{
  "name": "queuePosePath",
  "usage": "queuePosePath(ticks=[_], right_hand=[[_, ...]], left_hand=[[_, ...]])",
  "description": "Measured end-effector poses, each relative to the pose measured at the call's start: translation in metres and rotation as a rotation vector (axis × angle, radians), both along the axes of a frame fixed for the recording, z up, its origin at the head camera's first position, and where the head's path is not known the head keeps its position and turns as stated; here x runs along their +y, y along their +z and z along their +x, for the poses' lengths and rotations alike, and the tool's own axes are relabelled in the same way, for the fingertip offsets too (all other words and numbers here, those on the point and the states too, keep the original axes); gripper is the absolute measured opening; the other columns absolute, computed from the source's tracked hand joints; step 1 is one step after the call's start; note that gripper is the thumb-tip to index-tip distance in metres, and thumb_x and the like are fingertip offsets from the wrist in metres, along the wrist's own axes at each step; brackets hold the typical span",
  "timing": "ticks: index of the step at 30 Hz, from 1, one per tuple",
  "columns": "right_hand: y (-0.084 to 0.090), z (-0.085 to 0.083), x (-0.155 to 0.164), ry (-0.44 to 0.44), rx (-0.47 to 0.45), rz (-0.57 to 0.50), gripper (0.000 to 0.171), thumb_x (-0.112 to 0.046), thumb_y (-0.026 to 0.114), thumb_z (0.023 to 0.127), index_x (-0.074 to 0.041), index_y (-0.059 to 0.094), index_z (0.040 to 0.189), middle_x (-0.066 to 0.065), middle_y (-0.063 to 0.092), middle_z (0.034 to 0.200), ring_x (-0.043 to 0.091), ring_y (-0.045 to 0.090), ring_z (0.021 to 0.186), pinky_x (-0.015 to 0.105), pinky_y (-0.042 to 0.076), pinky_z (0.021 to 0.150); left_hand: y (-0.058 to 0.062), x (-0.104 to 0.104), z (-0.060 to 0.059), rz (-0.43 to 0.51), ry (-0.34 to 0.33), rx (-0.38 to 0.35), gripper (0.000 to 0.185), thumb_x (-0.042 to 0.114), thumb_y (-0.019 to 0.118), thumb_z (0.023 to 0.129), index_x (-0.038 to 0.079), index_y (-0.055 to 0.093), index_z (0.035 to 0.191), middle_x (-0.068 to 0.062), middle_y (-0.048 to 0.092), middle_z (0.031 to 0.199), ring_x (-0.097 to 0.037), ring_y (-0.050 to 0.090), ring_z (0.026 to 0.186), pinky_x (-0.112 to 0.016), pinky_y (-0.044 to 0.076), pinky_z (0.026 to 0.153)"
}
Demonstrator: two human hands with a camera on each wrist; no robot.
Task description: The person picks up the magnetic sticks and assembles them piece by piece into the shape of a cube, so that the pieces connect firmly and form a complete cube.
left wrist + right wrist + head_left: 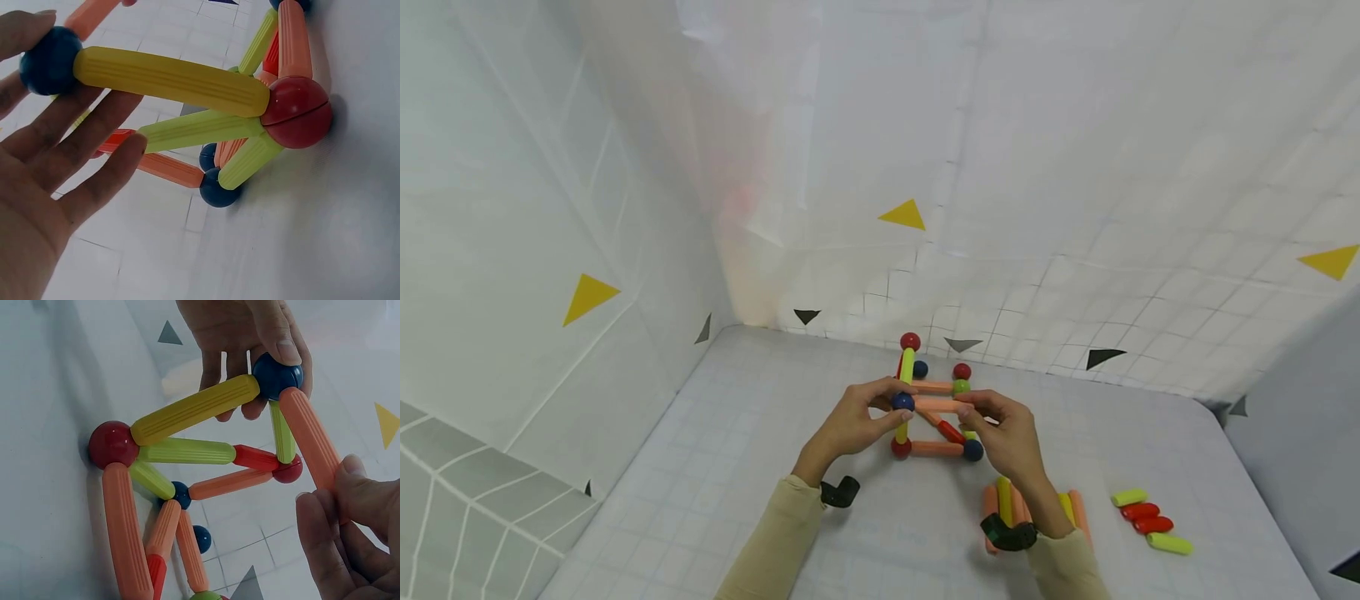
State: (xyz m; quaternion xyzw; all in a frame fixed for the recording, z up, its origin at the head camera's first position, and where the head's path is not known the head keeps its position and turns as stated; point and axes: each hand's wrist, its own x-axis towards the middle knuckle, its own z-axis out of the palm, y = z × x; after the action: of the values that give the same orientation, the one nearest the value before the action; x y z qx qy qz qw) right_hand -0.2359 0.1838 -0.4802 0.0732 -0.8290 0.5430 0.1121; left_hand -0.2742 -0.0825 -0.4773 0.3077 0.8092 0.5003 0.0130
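A frame of rods and balls (928,408) stands on the tabletop (715,467) between the two hands. The left hand (853,421) pinches a blue ball (902,402) at the frame's upper near corner, thumb on top and fingers (94,125) spread loosely beneath; a yellow rod (169,78) runs from that ball down to a red ball (297,112) resting on the tabletop. The right hand (1011,437) grips the far end of an orange rod (309,437) that meets the same blue ball, fingers (331,544) apparently curled round it, though its tip is hidden. Loose rods (1150,521) lie well apart at the right; more orange and yellow ones (1007,500) lie under the right wrist.
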Motion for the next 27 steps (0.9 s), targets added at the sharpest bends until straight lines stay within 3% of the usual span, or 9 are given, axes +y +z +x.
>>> queuePosePath(ticks=[4,7,11,15,18,22,27], right_hand=[[0.001,0.000,0.000,0.012,0.001,-0.002,0.020,-0.023,0.075,0.100,-0.012,0.079,0.116,0.008,0.079,0.104,0.015,0.075,0.085,0.028,0.063,0.077],[0.002,0.000,0.001,0.027,0.003,-0.008,0.021,-0.024,0.075,0.100,-0.011,0.079,0.117,0.009,0.079,0.107,0.018,0.076,0.086,0.032,0.064,0.078],[0.002,0.000,0.002,0.040,0.000,-0.022,0.022,-0.024,0.075,0.100,-0.010,0.078,0.117,0.010,0.079,0.110,0.021,0.076,0.087,0.033,0.065,0.078],[0.001,-0.001,0.003,0.068,-0.009,-0.039,0.022,-0.023,0.076,0.100,-0.009,0.078,0.118,0.011,0.078,0.111,0.022,0.076,0.089,0.031,0.065,0.079],[0.001,-0.003,0.007,0.110,-0.013,-0.040,0.024,-0.023,0.075,0.101,-0.008,0.077,0.119,0.012,0.077,0.113,0.023,0.076,0.091,0.031,0.065,0.079],[0.000,-0.009,0.015,0.153,-0.048,-0.054,0.031,-0.028,0.069,0.105,-0.005,0.074,0.124,0.017,0.076,0.116,0.025,0.076,0.094,0.038,0.066,0.078],[-0.003,-0.030,0.025,0.118,-0.140,-0.101,0.047,-0.043,0.058,0.109,-0.003,0.069,0.132,0.022,0.072,0.128,0.024,0.074,0.100,0.037,0.065,0.078]], left_hand=[[0.000,0.005,0.003,-0.004,0.014,0.005,0.035,0.024,0.075,0.101,0.012,0.067,0.133,-0.001,0.076,0.117,-0.017,0.072,0.103,-0.039,0.060,0.094],[-0.004,0.015,0.004,0.013,0.010,0.026,0.038,0.025,0.075,0.101,0.012,0.066,0.136,-0.002,0.075,0.129,-0.018,0.069,0.106,-0.042,0.059,0.095],[-0.012,0.029,0.005,0.119,0.005,0.032,0.035,0.026,0.074,0.102,0.011,0.069,0.133,-0.003,0.070,0.143,-0.017,0.068,0.112,-0.033,0.058,0.095],[-0.017,0.034,0.006,0.233,0.043,-0.008,0.028,0.020,0.076,0.100,0.010,0.072,0.125,-0.012,0.070,0.141,-0.020,0.071,0.115,-0.027,0.059,0.094],[-0.019,0.034,0.006,0.250,0.065,-0.031,0.028,0.020,0.078,0.098,0.010,0.073,0.124,-0.015,0.069,0.140,-0.022,0.071,0.115,-0.027,0.059,0.095],[-0.020,0.034,0.004,0.265,0.044,-0.057,0.028,0.019,0.077,0.099,0.008,0.072,0.125,-0.016,0.069,0.140,-0.022,0.070,0.114,-0.028,0.058,0.095],[-0.022,0.034,0.003,0.295,0.025,-0.079,0.027,0.014,0.077,0.099,0.009,0.073,0.125,-0.015,0.069,0.139,-0.017,0.068,0.108,-0.025,0.058,0.089]])
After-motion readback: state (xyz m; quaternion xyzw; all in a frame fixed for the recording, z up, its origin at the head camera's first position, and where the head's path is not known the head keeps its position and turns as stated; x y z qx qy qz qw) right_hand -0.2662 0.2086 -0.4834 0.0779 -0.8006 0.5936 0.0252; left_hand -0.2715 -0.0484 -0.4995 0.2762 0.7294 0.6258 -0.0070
